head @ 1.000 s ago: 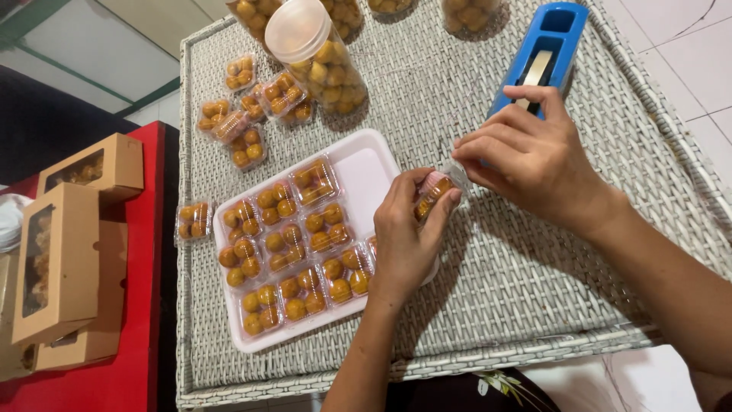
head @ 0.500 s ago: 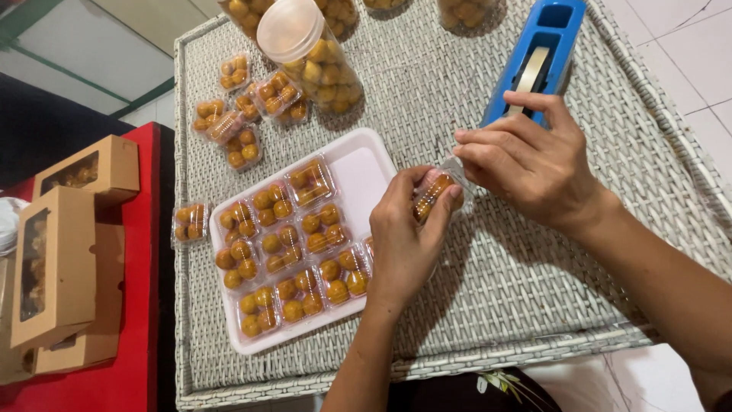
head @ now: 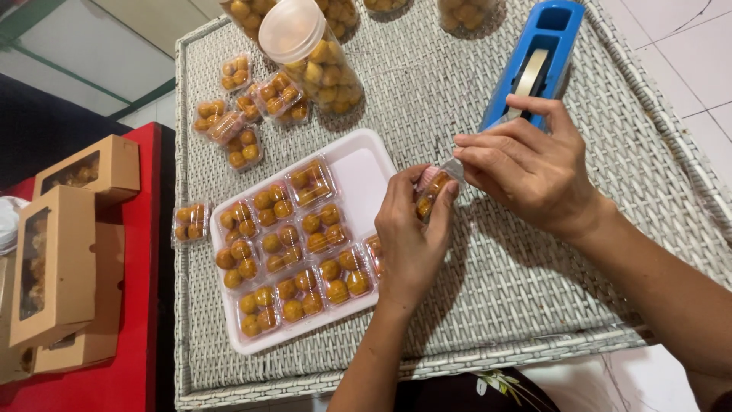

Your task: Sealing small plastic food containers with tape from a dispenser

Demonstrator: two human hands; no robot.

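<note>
Both hands, left hand and right hand, pinch one small pack beside the tray, which holds about eleven packs; several lie loose beyond it.

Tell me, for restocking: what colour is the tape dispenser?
Blue; the tape dispenser shows in the head view.

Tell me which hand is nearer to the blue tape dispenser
Right. The right hand sits just below the blue tape dispenser, fingertips almost at its front end. The left hand is farther down and left, holding a small clear pack of round snacks.
</note>
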